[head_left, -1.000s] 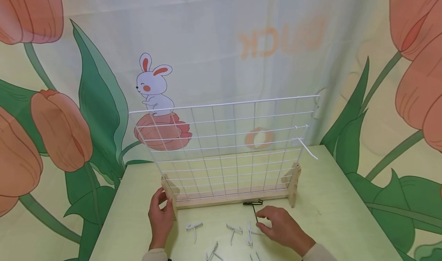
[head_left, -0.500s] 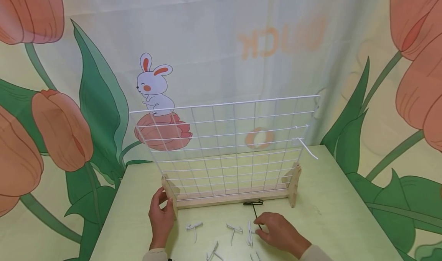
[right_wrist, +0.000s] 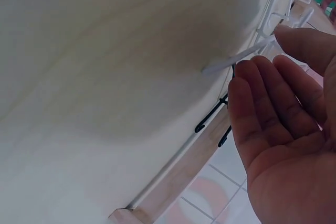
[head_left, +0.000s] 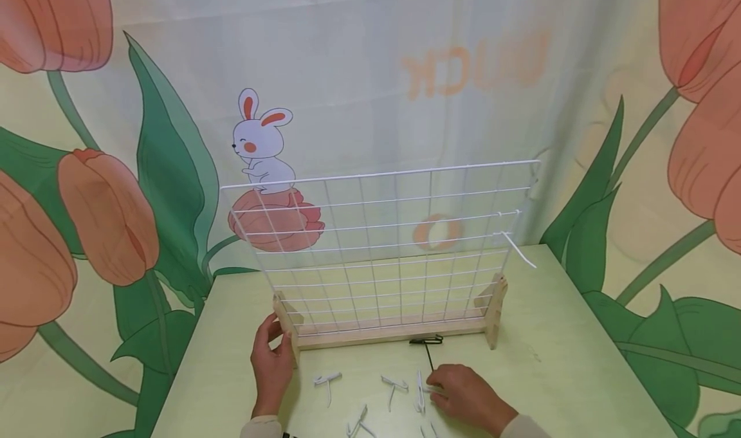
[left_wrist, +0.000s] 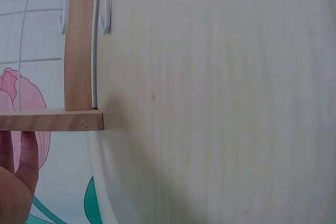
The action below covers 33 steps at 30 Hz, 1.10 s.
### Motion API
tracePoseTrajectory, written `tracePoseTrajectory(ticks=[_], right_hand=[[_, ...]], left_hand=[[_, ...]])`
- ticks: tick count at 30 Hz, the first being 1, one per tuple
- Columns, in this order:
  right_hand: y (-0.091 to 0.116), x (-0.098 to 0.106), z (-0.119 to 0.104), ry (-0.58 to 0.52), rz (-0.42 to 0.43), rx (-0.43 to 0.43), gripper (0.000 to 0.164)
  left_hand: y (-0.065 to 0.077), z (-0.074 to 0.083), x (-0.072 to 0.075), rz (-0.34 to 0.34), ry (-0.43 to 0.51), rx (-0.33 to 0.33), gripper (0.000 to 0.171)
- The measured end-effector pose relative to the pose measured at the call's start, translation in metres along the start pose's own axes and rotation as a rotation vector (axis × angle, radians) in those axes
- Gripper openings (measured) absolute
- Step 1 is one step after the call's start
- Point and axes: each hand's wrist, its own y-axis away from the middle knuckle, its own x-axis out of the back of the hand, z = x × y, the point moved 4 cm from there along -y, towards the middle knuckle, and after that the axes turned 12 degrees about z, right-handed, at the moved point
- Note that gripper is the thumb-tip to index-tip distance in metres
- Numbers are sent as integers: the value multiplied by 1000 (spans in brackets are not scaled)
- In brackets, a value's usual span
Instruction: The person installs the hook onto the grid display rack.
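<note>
A white wire grid panel [head_left: 379, 255] stands upright in a wooden base with end supports. My left hand [head_left: 271, 364] touches the outer side of the left wooden support [head_left: 285, 316], its fingertips meeting the board in the left wrist view. Over the table, my right hand [head_left: 471, 396] has its thumb and index finger apart around the stem of a white wire hook [right_wrist: 239, 56]. Its other fingers are nearly straight in the right wrist view. A black wire hook [head_left: 427, 340] lies just ahead of this hand, against the base.
Several loose white hooks [head_left: 394, 383] lie on the pale table [head_left: 538, 335] in front of the stand. Another white hook [head_left: 519, 250] hangs on the grid's right side, its arm sticking out forward. A printed curtain [head_left: 376, 71] rises behind the table.
My right hand has drawn back from the black hook's stem and moved nearer and slightly left, to the white hook beside it. The left hand has stayed at the support.
</note>
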Motion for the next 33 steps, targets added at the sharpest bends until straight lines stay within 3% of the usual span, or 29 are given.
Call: tracePoseTrajectory(ticks=[11, 28, 33], right_hand=[[2, -2, -3, -12, -27, -40, 11], [4, -10, 2, -19, 60, -11, 10], [4, -12, 2, -31, 46, -30, 8]], left_hand=[[-1, -1, 0, 4, 10, -10, 51], [-1, 0, 0, 11, 36, -6, 53], [1, 2, -1, 39, 16, 0, 53]])
